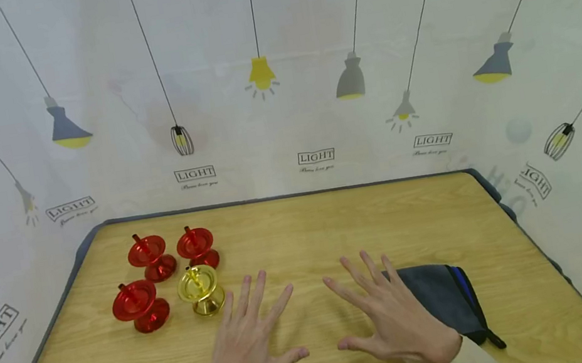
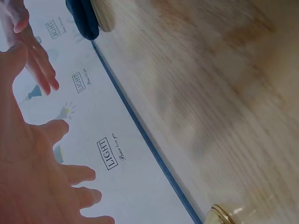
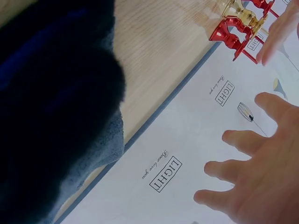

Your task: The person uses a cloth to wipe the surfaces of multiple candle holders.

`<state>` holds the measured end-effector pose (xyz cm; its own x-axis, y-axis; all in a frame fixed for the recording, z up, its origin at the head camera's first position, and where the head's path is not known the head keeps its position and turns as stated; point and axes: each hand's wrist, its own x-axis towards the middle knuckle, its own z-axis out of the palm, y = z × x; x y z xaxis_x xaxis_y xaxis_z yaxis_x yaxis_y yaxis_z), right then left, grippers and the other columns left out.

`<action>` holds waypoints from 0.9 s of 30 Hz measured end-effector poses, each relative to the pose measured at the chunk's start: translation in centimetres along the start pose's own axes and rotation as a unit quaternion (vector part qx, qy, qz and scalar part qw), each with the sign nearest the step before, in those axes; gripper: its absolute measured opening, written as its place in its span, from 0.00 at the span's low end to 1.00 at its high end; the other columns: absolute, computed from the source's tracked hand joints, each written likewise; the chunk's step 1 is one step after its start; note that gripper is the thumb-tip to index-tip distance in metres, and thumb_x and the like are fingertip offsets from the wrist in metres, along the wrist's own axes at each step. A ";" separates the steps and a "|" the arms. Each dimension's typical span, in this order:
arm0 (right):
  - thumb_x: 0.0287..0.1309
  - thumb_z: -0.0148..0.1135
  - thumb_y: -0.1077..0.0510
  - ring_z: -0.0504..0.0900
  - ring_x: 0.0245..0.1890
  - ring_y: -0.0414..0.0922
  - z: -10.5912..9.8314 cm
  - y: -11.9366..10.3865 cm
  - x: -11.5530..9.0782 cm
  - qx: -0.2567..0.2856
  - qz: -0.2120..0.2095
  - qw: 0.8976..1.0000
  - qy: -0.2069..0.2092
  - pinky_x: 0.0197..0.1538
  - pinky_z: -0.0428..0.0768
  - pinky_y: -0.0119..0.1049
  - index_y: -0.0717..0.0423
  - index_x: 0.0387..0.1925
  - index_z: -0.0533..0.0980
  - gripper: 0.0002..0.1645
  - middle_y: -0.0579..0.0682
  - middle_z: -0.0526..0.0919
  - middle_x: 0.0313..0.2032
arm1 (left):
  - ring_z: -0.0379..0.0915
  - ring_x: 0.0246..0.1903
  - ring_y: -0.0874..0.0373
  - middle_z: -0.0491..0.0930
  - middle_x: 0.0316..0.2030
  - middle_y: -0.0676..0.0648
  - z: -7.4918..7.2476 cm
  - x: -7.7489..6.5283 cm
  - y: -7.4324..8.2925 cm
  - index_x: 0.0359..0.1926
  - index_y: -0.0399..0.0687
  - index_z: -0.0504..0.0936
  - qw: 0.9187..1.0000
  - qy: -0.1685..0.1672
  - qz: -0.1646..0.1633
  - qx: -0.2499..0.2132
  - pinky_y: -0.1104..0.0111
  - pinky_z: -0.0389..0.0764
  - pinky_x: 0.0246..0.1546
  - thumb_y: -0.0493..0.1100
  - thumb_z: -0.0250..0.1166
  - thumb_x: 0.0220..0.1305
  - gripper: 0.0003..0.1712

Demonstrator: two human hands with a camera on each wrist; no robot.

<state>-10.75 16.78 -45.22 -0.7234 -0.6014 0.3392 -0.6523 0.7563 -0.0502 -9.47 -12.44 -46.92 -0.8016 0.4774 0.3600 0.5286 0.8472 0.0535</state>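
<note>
Both hands hover over the front middle of the wooden table, fingers spread and nothing in them. My left hand (image 1: 245, 344) is nearest to a gold candle holder (image 1: 202, 289), a shallow dish with a spike on a flared foot. Behind and left of that stand three red candle holders of the same shape: one at the front left (image 1: 142, 306), one at the back left (image 1: 151, 257) and one beside it (image 1: 199, 248). The right hand (image 1: 395, 320) overlaps a dark grey cloth pouch (image 1: 437, 295) with a black-and-blue edge and a short loop.
The table (image 1: 304, 230) has a dark edging strip along its back and sides. Pale sheets (image 1: 240, 151) printed with hanging lamps and the word LIGHT rise behind it and on both sides.
</note>
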 end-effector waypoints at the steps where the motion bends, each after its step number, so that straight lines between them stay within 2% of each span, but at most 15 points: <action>1: 0.54 0.57 0.19 0.58 0.73 0.71 0.0 0.0 0.0 -0.001 0.002 1.000 -0.005 0.67 0.59 0.75 0.37 0.77 0.60 0.55 0.59 0.55 0.78 | 0.53 0.75 0.34 0.50 0.78 0.35 0.0 0.0 0.0 0.78 0.64 0.60 1.000 -0.002 0.000 0.001 0.34 0.59 0.69 0.84 0.48 0.60 0.53; 6: 0.54 0.65 0.24 0.65 0.72 0.67 -0.6 0.6 -0.2 0.004 0.024 1.000 -0.017 0.68 0.62 0.71 0.36 0.77 0.61 0.53 0.59 0.67 0.73 | 0.51 0.76 0.35 0.50 0.79 0.36 -0.3 0.0 0.1 0.79 0.61 0.59 1.000 -0.007 -0.011 -0.026 0.38 0.59 0.71 0.75 0.63 0.59 0.53; 9: 0.56 0.65 0.27 0.67 0.72 0.64 -1.3 1.3 -0.4 0.009 0.041 0.999 -0.019 0.69 0.63 0.69 0.37 0.76 0.61 0.51 0.58 0.70 0.71 | 0.51 0.76 0.34 0.51 0.78 0.36 -0.6 0.0 0.1 0.78 0.60 0.60 0.999 0.005 -0.018 -0.045 0.40 0.59 0.72 0.70 0.67 0.59 0.52; 12: 0.58 0.63 0.26 0.65 0.73 0.62 -1.8 1.9 -0.6 0.010 0.052 0.998 -0.024 0.71 0.62 0.67 0.38 0.78 0.59 0.52 0.58 0.66 0.73 | 0.53 0.75 0.34 0.54 0.78 0.35 -0.7 0.0 -0.1 0.78 0.58 0.61 0.999 0.028 -0.012 -0.042 0.41 0.61 0.71 0.70 0.65 0.60 0.50; 16: 0.59 0.60 0.25 0.64 0.74 0.63 -2.0 2.6 -1.0 0.004 0.060 0.998 -0.033 0.71 0.62 0.67 0.38 0.79 0.57 0.52 0.59 0.63 0.75 | 0.56 0.74 0.34 0.57 0.76 0.34 -0.5 -0.1 -0.2 0.77 0.57 0.62 0.998 0.052 -0.002 -0.029 0.42 0.63 0.70 0.76 0.53 0.67 0.47; 19: 0.59 0.61 0.26 0.65 0.73 0.64 -2.1 3.1 -1.4 -0.004 0.070 0.997 -0.038 0.71 0.62 0.67 0.39 0.78 0.57 0.52 0.60 0.64 0.75 | 0.57 0.73 0.34 0.57 0.76 0.34 -0.2 -0.3 -0.3 0.77 0.57 0.62 0.998 0.055 0.001 -0.024 0.43 0.61 0.71 0.77 0.47 0.68 0.47; 22: 0.61 0.61 0.28 0.66 0.72 0.65 -2.2 3.5 -1.8 0.000 0.082 0.996 -0.043 0.69 0.63 0.68 0.40 0.78 0.58 0.51 0.61 0.64 0.74 | 0.57 0.73 0.33 0.57 0.76 0.35 0.1 -0.7 -0.7 0.78 0.57 0.61 0.999 0.043 -0.003 -0.023 0.43 0.62 0.71 0.74 0.55 0.66 0.47; 25: 0.63 0.61 0.30 0.67 0.71 0.65 -2.2 4.0 -2.3 0.013 0.092 0.994 -0.052 0.69 0.64 0.69 0.40 0.79 0.57 0.49 0.62 0.64 0.74 | 0.60 0.72 0.32 0.59 0.75 0.34 0.2 -1.2 -1.1 0.78 0.57 0.59 0.999 0.021 -0.024 -0.033 0.41 0.67 0.68 0.68 0.65 0.62 0.49; 27: 0.64 0.63 0.33 0.70 0.69 0.65 -2.1 4.4 -2.5 0.019 0.096 0.994 -0.054 0.68 0.65 0.69 0.41 0.78 0.57 0.48 0.64 0.66 0.72 | 0.70 0.65 0.34 0.69 0.69 0.34 0.2 -1.6 -1.5 0.78 0.55 0.61 0.998 0.016 -0.046 -0.042 0.44 0.75 0.61 0.63 0.70 0.60 0.50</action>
<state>-11.32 22.12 -44.29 -0.8537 -0.4731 0.2176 -0.5070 0.8505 -0.1398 -9.08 -14.44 -47.73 -0.8393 0.3894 0.3793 0.4758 0.8637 0.1661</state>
